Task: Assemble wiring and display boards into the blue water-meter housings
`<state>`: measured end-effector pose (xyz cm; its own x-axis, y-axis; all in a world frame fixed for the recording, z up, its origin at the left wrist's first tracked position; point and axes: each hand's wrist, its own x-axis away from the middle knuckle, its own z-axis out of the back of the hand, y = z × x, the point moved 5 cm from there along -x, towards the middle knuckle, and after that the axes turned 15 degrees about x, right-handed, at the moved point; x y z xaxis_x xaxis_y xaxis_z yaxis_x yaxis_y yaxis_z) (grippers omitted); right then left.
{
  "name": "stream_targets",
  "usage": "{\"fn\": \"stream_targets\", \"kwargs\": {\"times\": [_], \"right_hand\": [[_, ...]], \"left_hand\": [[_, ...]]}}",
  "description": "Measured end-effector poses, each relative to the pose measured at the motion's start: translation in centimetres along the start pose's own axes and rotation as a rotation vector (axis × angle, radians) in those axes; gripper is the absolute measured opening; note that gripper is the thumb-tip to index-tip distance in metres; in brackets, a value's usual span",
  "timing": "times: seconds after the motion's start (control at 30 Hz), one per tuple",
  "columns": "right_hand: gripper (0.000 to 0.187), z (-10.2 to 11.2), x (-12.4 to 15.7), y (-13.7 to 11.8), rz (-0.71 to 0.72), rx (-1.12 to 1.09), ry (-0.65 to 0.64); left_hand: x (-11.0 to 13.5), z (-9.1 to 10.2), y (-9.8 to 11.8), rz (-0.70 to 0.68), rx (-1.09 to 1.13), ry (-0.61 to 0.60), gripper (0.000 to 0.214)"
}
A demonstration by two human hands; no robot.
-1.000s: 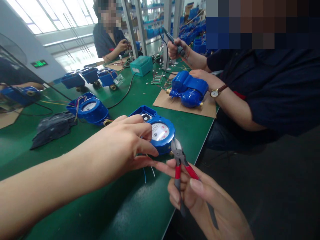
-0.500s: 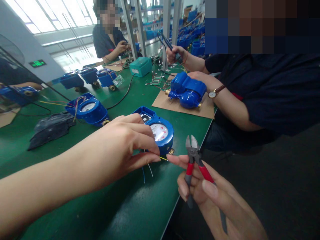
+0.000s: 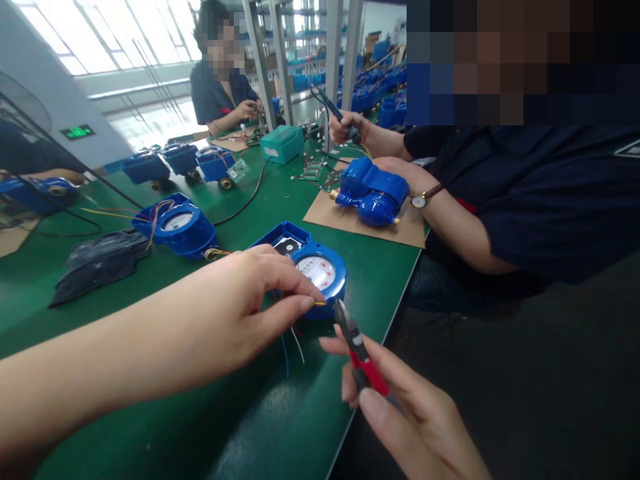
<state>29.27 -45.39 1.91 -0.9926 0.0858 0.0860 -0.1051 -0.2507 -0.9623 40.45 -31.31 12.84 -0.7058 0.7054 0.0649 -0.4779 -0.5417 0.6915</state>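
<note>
My left hand (image 3: pixel 250 307) pinches a thin yellow wire (image 3: pixel 320 304) between thumb and forefinger, just in front of a blue water meter (image 3: pixel 313 263) with a white dial. Blue and white wires (image 3: pixel 290 347) hang loose below my fingers. In my right hand (image 3: pixel 405 407) are red-handled cutting pliers (image 3: pixel 357 347), fingers wrapped round the handles. The plier jaws point up and left, their tip at the free end of the yellow wire.
A second blue meter (image 3: pixel 177 227) and a dark cloth (image 3: pixel 95 263) lie to the left on the green bench (image 3: pixel 250 413). A co-worker on the right holds a blue meter (image 3: pixel 373 190) on cardboard (image 3: pixel 360 223). Another person sits at the far end.
My right hand has swung the pliers left, from standing apart with open jaws to the wire's end by the meter. My left hand keeps its pinch on the yellow wire.
</note>
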Motion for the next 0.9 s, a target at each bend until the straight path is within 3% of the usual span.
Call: {"fn": "stream_targets", "kwargs": {"times": [0.47,0.9], "right_hand": [[0.044,-0.3,-0.7,-1.3,0.110,0.098,-0.009],[0.029,-0.4,-1.0,-1.9,0.132,0.083,-0.030]], "left_hand": [[0.1,0.3,-0.2,0.108,0.142,0.077,0.024],[0.1,0.4,-0.1,0.113,0.135,0.114,0.022]]}}
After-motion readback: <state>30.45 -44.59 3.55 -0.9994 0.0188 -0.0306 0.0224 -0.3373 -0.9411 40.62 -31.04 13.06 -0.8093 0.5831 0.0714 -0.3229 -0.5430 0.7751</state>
